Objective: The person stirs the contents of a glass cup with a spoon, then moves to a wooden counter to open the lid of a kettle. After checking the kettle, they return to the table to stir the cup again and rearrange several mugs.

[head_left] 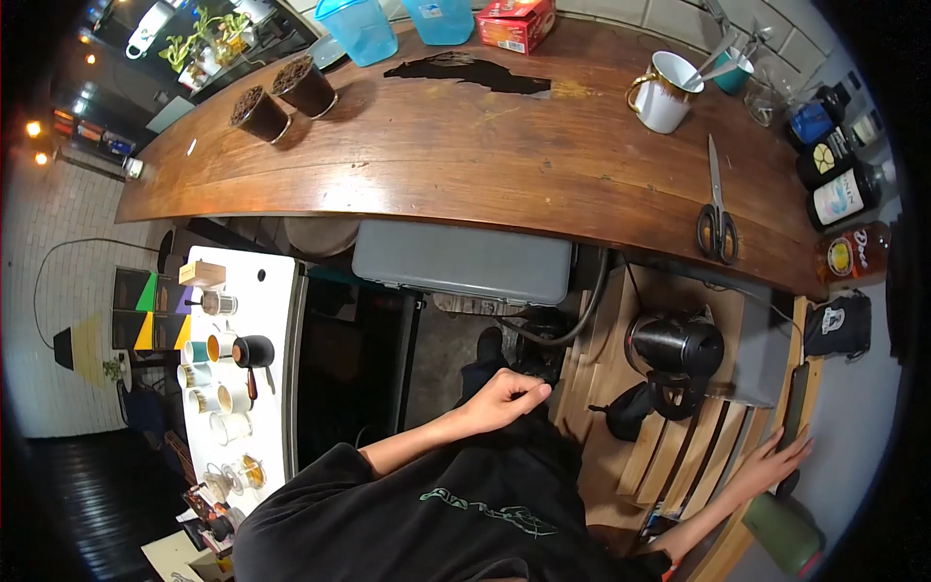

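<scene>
My left hand [507, 399] hovers in front of my black shirt, its fingers curled in; nothing shows in it. Far to the right, my right hand [773, 463] lies with fingers stretched across a long black object [796, 403] on a wooden ledge; I cannot make out what kind it is. Just below that hand is a green, rounded object [784, 533]. A black electric kettle [679, 344] stands on the wooden shelf between my hands. On the counter above lie black-handled scissors [718, 209], blades pointing away.
The wooden counter [436, 165] carries two dark-filled glasses [304, 87], a white mug [667, 92] with spoons, a red box [516, 24] and bottles [842, 194] along the right. A grey case [461, 262] sits below. Cups and a portafilter [254, 351] stand on a white table [276, 407].
</scene>
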